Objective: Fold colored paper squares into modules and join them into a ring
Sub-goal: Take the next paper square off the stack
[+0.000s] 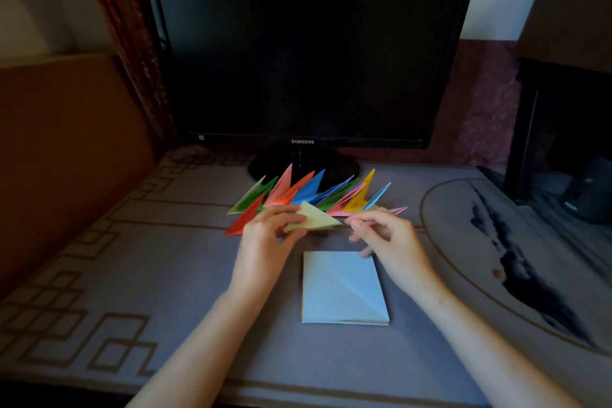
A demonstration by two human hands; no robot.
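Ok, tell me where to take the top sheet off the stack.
Probably its near right corner, from the near side: the sheet lies flat on the stack, so only a corner peels up, and the layers show along that edge.

two bare forearms, a bare left hand [265,242] and a bare right hand [394,242], slim fingers

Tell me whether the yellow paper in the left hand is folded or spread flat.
Folded: the yellow paper in the left hand is a pointed triangle, unlike the flat square sheets stacked below.
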